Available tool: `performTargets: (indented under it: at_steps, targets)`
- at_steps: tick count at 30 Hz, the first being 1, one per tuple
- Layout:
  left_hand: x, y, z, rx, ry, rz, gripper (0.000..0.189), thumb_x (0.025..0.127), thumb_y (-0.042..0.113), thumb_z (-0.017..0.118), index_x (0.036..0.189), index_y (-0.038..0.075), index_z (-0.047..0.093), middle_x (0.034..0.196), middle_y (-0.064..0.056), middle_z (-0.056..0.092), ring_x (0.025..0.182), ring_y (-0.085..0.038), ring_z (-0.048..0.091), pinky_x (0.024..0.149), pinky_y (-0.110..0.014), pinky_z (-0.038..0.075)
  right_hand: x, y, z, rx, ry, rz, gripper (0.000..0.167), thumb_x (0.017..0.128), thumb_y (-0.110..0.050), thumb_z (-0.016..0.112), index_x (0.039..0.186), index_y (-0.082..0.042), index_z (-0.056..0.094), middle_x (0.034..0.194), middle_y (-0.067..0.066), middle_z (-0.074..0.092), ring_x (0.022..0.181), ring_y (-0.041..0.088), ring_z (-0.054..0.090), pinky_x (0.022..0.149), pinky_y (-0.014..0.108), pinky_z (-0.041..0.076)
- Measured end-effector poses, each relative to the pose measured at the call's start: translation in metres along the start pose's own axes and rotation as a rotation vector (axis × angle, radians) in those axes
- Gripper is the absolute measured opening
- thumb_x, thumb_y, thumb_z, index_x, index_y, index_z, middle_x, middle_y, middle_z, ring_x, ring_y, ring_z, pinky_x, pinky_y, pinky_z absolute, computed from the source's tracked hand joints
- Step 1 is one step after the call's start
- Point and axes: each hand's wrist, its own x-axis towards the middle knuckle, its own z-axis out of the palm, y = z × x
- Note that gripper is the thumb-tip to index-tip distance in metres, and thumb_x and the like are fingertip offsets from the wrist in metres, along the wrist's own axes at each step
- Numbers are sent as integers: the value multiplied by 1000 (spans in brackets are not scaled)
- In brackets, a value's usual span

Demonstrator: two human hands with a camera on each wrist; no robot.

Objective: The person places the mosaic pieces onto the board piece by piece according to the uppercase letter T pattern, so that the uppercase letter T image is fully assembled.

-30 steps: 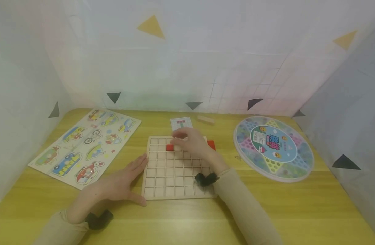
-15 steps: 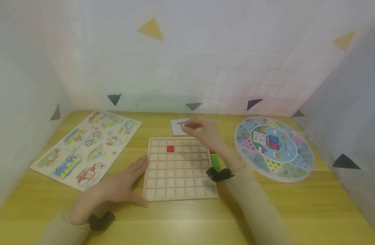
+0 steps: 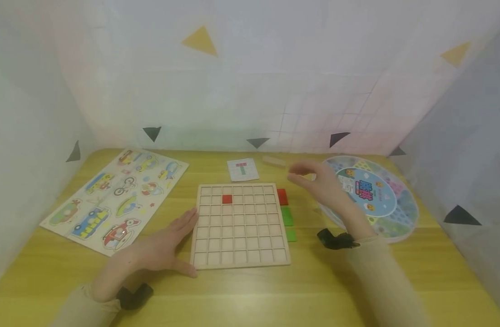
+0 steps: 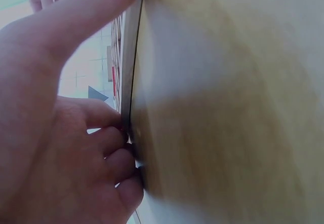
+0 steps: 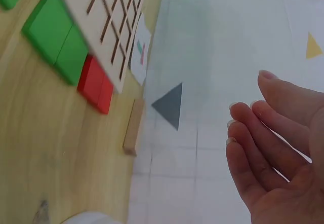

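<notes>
A square wooden grid board (image 3: 241,231) lies flat on the table, with one red square tile (image 3: 227,199) in a cell of its second row from the back. My left hand (image 3: 161,245) rests along the board's left edge, fingers and thumb spread against it. Off to the right, my right hand (image 3: 321,184) hovers above the table, its fingers loosely bent and holding nothing. Two red tiles (image 5: 95,84) sit side by side at the board's right edge. Beside them are green tiles (image 3: 288,216), with another green piece (image 3: 291,235) nearer the front.
Behind the board lies a pattern card (image 3: 251,172) showing a red and green T shape. A small wooden bar (image 3: 274,161) is to its right. A vehicle picture puzzle (image 3: 141,200) occupies the left side; a round game box (image 3: 390,222) stands at the right, partly behind my right hand.
My right hand has moved off the red tile on the board and away to the right, uncovering the tiles beside the board. The left hand has stayed in place.
</notes>
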Motion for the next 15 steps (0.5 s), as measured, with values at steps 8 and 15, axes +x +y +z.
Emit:
performTargets:
  at_steps: [8,15]
  targets:
    - [0,0,2,0,-1,3,133,67,68,79,160,5,8,168,-15,-4,153,-42,4,120,-60,18,-10,17,-12,-61,38,5,39,95,-37,69,121,-9,70,118,9,72,107,27,65,89,49,53]
    - [0,1,0,0,-7,-11,132,67,69,79,161,8,8,169,-12,-4,153,-42,4,120,-60,18,-8,26,-11,-68,-6,42,34,93,-28,73,121,-9,69,120,10,71,110,29,64,92,51,54]
